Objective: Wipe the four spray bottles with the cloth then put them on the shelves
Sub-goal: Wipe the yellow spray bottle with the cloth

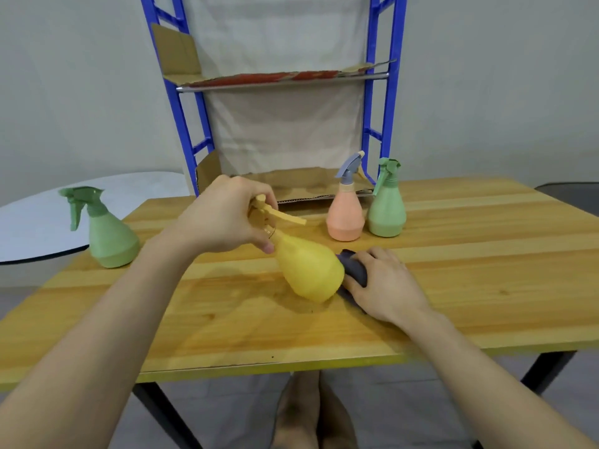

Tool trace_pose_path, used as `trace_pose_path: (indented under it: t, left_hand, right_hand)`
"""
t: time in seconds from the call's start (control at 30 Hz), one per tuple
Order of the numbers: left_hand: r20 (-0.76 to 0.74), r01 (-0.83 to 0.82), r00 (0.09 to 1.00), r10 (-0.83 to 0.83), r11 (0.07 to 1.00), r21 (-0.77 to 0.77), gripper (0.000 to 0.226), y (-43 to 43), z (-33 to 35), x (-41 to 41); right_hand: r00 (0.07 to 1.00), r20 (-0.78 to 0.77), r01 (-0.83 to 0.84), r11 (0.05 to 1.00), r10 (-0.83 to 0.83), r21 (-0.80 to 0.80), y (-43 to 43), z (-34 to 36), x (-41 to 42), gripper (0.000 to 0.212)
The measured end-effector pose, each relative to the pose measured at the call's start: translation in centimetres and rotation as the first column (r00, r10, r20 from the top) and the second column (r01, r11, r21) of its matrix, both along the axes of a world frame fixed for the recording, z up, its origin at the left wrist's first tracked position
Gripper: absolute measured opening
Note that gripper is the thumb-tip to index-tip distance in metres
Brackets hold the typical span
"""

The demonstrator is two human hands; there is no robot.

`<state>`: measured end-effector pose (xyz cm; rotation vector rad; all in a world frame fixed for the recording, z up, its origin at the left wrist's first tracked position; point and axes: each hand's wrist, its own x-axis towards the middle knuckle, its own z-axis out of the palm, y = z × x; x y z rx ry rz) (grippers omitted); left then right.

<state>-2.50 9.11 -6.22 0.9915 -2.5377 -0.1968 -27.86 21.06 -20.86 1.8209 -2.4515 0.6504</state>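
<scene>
Gripping the tilted yellow bottle, left hand; right hand presses cloth against it.

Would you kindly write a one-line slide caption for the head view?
Left hand tilts a yellow plastic spray bottle while the right hand presses a dark cloth against its base.

Matt yellow plastic on the bottle, smooth, no shine, gripped at the neck by the left hand. Against its base, under the right hand, a dark cloth, soft and dull. Beneath the grip, a varnished wood table with visible grain and a light sheen. Beyond the grip, a pink bottle and a green bottle, both matt plastic. Behind them, a shelf frame in glossy blue, a bare metal rail, rough brown cardboard lining it.
</scene>
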Motion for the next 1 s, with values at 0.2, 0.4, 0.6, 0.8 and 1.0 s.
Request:
trace_pose_path:
  t: [0.2, 0.4, 0.6, 0.8, 1.0]
  left_hand:
    - [-0.149, 0.028, 0.989, 0.0, 0.983, 0.183, 0.06, -1.5, -0.1, 1.4]
    - [-0.507, 0.147, 0.859, 0.074, 0.912, 0.382, 0.048, -1.0, -4.2, 0.5]
    - [-0.573, 0.163, 0.82, -0.003, 0.96, 0.229, 0.046, -0.2, -5.8, -0.1]
    - [-0.587, 0.136, 0.808, 0.051, 0.953, 0.27, 0.043, -0.2, -6.2, 0.4]
    - [-0.581, 0.088, 0.809, 0.09, 0.959, 0.27, 0.036, -0.3, -6.4, 0.2]
  right_hand:
    - [0.839, 0.542, 0.181, 0.922, 0.035, -0.341, 0.3, 0.9, -1.4, 0.011]
    - [0.726, 0.584, 0.174, 0.724, 0.364, -0.667, 0.1, 5.8, 2.7, 0.005]
    - [0.833, 0.346, -0.118, 0.75, 0.432, -0.651, -3.0, 7.4, 6.7, 0.066]
    - [0.796, 0.382, -0.065, 0.693, 0.47, -0.718, -3.4, 5.0, 6.4, 0.042]
    - [0.645, 0.661, 0.14, 0.792, 0.383, -0.595, -1.7, 1.2, 4.7, 0.015]
